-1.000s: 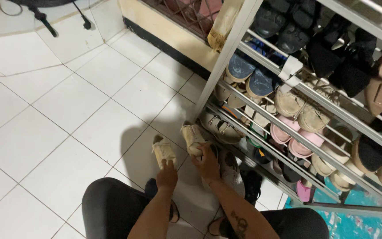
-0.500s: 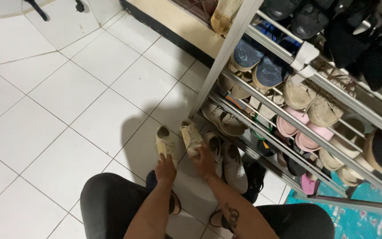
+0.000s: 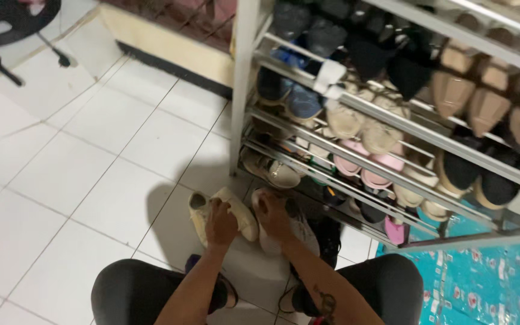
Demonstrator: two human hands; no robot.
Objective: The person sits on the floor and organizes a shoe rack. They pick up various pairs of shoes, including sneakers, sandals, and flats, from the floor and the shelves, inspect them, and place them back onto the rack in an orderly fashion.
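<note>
Lower middle of the frame: left hand (image 3: 221,224) is clamped over a pair of cream shoes (image 3: 231,210) on the white tile floor (image 3: 79,180). Right hand (image 3: 272,215) presses on a grey sneaker (image 3: 296,232), grip hard to tell. Looks mid-tidying; next they'd need lifting toward the shoe rack (image 3: 356,162).

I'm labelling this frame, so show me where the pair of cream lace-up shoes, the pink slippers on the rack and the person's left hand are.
Cream lace-up shoes (image 3: 243,218): head view, side of the right-hand shoe.
Pink slippers (image 3: 375,178): head view, toe of one slipper.
Left hand (image 3: 220,225): head view, back of the hand.
</note>
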